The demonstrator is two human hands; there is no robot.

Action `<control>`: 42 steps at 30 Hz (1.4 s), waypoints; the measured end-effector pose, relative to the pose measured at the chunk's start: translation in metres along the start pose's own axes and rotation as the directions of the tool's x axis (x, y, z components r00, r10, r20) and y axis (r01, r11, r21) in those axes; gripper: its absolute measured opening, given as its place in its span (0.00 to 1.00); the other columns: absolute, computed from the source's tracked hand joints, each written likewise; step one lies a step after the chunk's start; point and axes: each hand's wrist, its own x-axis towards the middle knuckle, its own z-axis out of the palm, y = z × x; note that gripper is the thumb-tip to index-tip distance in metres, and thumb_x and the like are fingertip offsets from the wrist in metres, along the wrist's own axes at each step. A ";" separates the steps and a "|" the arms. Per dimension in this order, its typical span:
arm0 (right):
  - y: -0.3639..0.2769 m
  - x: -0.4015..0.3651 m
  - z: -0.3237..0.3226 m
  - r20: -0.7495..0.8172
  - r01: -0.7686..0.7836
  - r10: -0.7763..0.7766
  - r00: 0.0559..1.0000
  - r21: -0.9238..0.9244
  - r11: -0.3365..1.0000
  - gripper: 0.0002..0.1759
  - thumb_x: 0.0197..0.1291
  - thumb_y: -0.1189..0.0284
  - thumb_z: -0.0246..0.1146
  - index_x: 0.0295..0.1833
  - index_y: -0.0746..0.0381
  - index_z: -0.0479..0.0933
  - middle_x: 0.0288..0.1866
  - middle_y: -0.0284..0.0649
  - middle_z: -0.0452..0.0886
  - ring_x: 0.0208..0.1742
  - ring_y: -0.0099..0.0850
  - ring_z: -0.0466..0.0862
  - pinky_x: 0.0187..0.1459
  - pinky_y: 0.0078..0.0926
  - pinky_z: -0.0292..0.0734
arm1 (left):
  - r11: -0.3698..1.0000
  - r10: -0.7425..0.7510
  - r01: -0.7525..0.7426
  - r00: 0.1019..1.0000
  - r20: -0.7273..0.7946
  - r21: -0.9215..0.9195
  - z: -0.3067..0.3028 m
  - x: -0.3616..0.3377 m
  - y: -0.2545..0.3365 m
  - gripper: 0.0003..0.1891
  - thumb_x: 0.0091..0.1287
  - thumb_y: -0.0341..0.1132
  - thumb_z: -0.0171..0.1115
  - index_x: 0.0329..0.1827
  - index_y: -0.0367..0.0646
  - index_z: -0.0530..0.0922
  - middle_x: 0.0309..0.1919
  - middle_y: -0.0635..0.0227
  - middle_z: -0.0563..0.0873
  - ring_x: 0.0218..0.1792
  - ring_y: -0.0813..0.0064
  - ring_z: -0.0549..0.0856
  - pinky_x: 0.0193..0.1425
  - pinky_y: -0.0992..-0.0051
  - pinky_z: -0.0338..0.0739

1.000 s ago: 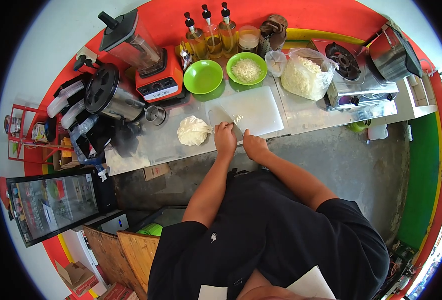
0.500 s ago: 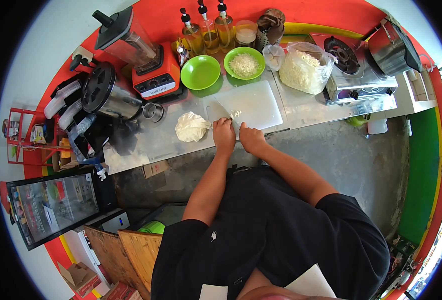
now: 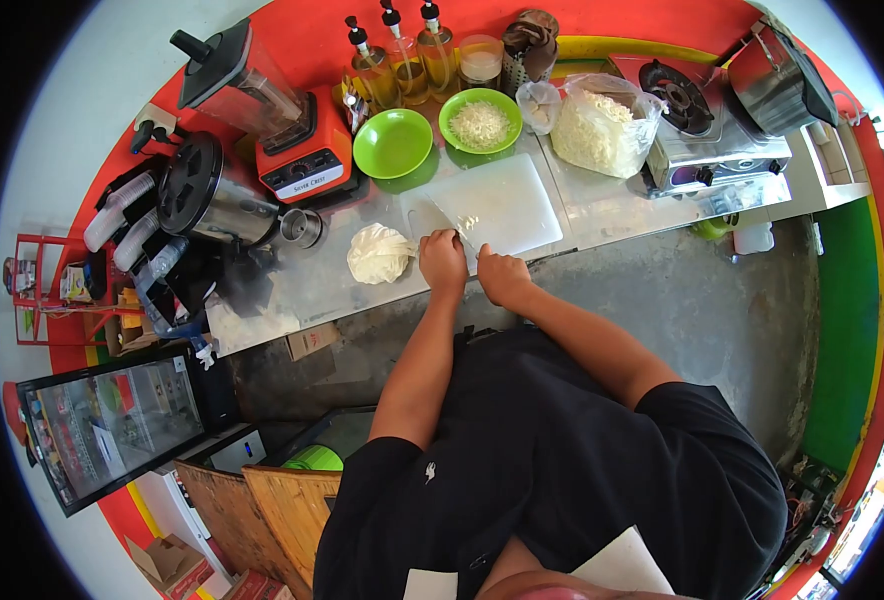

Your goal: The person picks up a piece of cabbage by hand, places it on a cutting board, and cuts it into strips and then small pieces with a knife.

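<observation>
My right hand (image 3: 505, 278) is closed around the handle end of a knife (image 3: 449, 212), whose blade slants up and left over the white cutting board (image 3: 522, 205). Beside the blade, at the board's front left edge, my left hand (image 3: 443, 262) has its fingers curled in; what they hold is hidden. Small pale cut pieces (image 3: 470, 222) lie on the board just right of the blade. A white bundle (image 3: 379, 253), like a plastic bag, rests on the counter left of my left hand.
Behind the board stand an empty green bowl (image 3: 393, 144), a green bowl of pale shreds (image 3: 480, 121), and a full clear bag (image 3: 607, 125). A red blender (image 3: 307, 150) and steel pot (image 3: 217, 190) are left; a gas stove (image 3: 717, 150) is right. Pump bottles (image 3: 403, 65) line the back.
The view has shifted slightly, so the counter items appear a little further left and up. Both hands remain at the board's front edge, with the knife in nearly the same pose.
</observation>
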 end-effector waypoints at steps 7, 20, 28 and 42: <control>0.005 0.013 0.001 0.007 0.008 -0.008 1.000 0.023 1.000 0.19 0.62 0.77 0.66 0.54 0.67 0.65 0.44 0.57 0.88 0.50 0.51 0.90 0.50 0.43 0.86 | 0.999 -0.025 0.024 0.999 -0.033 -0.030 0.000 0.001 0.004 0.06 0.64 0.31 0.63 0.39 0.43 0.87 0.41 0.63 0.89 0.47 0.54 0.84 0.52 0.59 0.80; 0.004 0.016 0.002 0.009 0.042 -0.043 0.999 0.002 0.999 0.16 0.66 0.74 0.62 0.53 0.68 0.66 0.44 0.56 0.88 0.49 0.50 0.91 0.50 0.43 0.86 | 0.996 -0.087 0.087 0.996 -0.004 -0.019 0.000 0.000 0.005 0.05 0.66 0.32 0.64 0.38 0.43 0.86 0.41 0.62 0.87 0.49 0.54 0.84 0.51 0.57 0.81; 0.002 0.017 0.005 0.040 0.003 -0.005 0.999 0.057 0.998 0.17 0.63 0.77 0.64 0.53 0.68 0.66 0.46 0.57 0.88 0.51 0.51 0.90 0.50 0.43 0.86 | 0.995 -0.079 0.078 0.997 -0.026 -0.056 0.000 0.000 0.003 0.04 0.65 0.32 0.64 0.37 0.44 0.86 0.40 0.63 0.86 0.48 0.53 0.84 0.50 0.56 0.80; -0.002 0.015 0.005 0.011 -0.001 0.001 1.000 0.047 0.999 0.14 0.66 0.75 0.61 0.53 0.68 0.67 0.44 0.57 0.88 0.49 0.50 0.91 0.49 0.41 0.87 | 0.987 -0.095 0.087 0.994 -0.056 -0.137 0.005 -0.006 -0.001 0.07 0.65 0.31 0.64 0.41 0.45 0.89 0.43 0.63 0.87 0.47 0.53 0.84 0.50 0.57 0.81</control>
